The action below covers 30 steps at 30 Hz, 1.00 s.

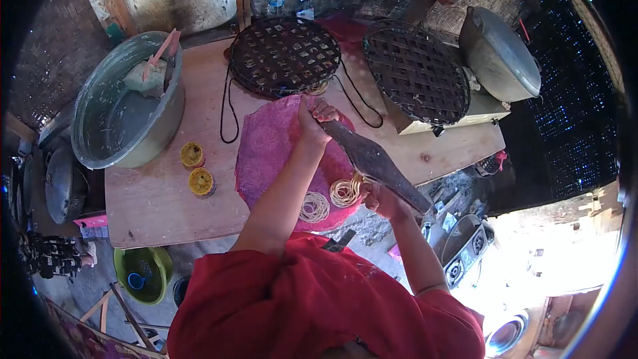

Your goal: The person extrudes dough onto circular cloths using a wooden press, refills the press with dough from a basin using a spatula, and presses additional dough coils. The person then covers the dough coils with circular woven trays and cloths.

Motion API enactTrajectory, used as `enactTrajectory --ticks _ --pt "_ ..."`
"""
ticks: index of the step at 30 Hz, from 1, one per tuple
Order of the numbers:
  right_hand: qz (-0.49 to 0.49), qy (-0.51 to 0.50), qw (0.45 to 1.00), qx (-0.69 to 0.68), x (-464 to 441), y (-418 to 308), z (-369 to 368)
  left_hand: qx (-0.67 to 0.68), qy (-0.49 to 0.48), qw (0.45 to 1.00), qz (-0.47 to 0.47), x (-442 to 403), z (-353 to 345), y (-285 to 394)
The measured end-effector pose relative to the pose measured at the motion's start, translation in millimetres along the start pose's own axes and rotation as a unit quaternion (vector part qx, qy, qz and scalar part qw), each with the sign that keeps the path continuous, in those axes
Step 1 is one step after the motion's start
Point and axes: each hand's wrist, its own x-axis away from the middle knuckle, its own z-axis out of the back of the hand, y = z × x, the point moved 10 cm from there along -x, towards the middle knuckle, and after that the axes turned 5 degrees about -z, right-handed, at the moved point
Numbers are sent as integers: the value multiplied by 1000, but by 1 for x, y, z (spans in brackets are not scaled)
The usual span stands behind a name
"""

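My left hand is wrapped round the upper end of a long dark wooden tool, above the far part of a pink sheet. The tool slants down to the right and passes over my right hand. My right hand's fingers are bent together beside a coil of pale strands; what they hold is too small to make out. Left of that coil, a second pale coil lies on the sheet near the table's front edge.
Two yellow-topped jars stand on the wooden table. A large green basin is at the left. Woven trays lie at the back, with a big metal pot at the right. A stove stands lower right.
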Motion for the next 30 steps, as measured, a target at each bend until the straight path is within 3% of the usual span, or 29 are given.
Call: enactTrajectory --ticks 2,4,5,7,8,9,11,12,13,16,17,18,20,22,24,25,26,27,28,29,30 --pt "6 14 1000 16 -3 -3 3 3 1 1000 -17 1 -5 7" --pt "-54 -5 988 143 -3 2 -16 -10 -8 999 -39 -1 -11 24" --pt "-57 -5 988 144 -4 2 -19 -10 -8 999 -41 -3 -14 32" --pt "-63 81 914 393 -9 4 -16 -22 -91 994 -49 -4 -47 48" --pt "-65 80 914 393 -9 11 -27 -22 -91 994 -51 -4 -57 55" --pt "-26 125 821 556 -6 7 -45 -28 -97 993 -62 0 -77 60" --pt "19 179 553 814 -6 2 -69 -37 -104 991 -74 7 -117 71" --pt "19 177 553 814 -14 7 -51 -54 -118 989 -63 12 -140 74" --pt "97 98 738 661 -28 12 -33 -72 -132 987 -51 18 -161 75" --pt "-9 101 534 839 -4 -24 -41 -96 -187 977 -27 41 -230 80" --pt "26 77 774 628 4 -41 -54 -99 -188 977 -30 48 -249 83" --pt "55 44 934 351 12 -51 -70 -155 -230 960 -27 57 -274 83" --pt "106 7 915 389 31 -52 -138 -219 -274 936 -29 78 -317 78" --pt "158 -34 891 425 38 -47 -189 -387 -149 891 -185 94 -330 100" --pt "276 113 688 662 44 -59 -216 -390 -179 886 -177 116 -342 96" --pt "254 95 727 631 38 -56 -218 -450 -126 856 -220 131 -343 83" --pt "256 70 724 637 33 -55 -220 -504 -71 819 -265 152 -345 82" --pt "239 58 728 639 25 -55 -212 -537 -88 817 -193 158 -305 90" --pt "221 44 732 643 16 -52 -210 -774 -100 613 -121 176 -282 80" --pt "216 26 718 662 13 -46 -222 -927 -147 338 -69 197 -258 70" --pt "211 6 703 679 10 -38 -234 -938 67 291 177 227 -214 78"
